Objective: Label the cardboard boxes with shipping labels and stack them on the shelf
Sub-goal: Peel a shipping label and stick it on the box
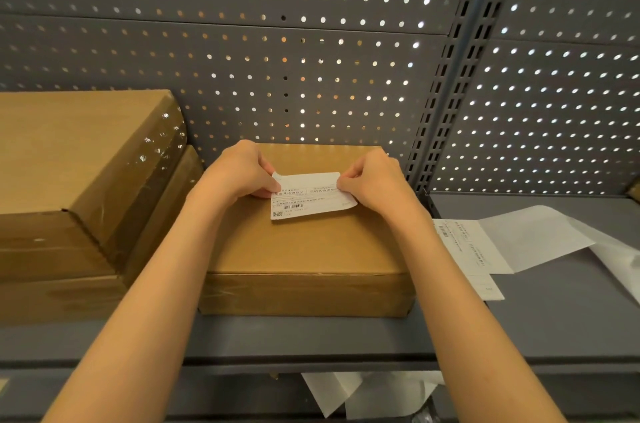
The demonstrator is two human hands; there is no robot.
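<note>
My left hand (242, 173) and right hand (372, 180) pinch a white printed shipping label (311, 195), fingers clamped on its ends, over the flat brown cardboard box (304, 249).

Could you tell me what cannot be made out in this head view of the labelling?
- Shipping label: print too small to read; whether it is stuck to the cardboard box is unclear.
- Left hand and right hand: the fingers partly cover the label's side edges.
- Stacked boxes: cut off by the left edge.
</note>
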